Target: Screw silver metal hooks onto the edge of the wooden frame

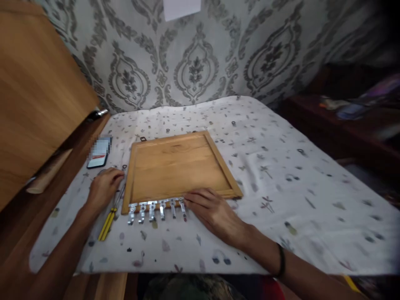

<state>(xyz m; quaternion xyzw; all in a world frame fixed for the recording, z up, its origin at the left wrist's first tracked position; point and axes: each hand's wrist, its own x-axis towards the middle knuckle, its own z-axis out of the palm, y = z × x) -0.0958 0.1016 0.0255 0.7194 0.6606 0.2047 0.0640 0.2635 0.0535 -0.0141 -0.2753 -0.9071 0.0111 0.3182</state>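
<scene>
A wooden framed panel (175,164) lies flat on the patterned cloth. Along its near edge runs a metal hook rail (152,211) with several silvery hooks pointing toward me. My right hand (212,210) grips the rail's right end against the frame, fingers close together. Left of the panel, my left hand (104,187) is closed in a pinch just above the cloth. Whatever its fingertips hold is too small to make out. Beneath and beside that hand lies a screwdriver (109,221) with a yellow and black handle, its shaft reaching toward the panel's left edge.
A phone (99,152) with a lit screen rests at the cloth's left side. Tall wooden furniture (43,91) rises on the left. Patterned wallpaper (196,62) covers the wall behind. At the right, dark furniture (343,125) carries blurred items.
</scene>
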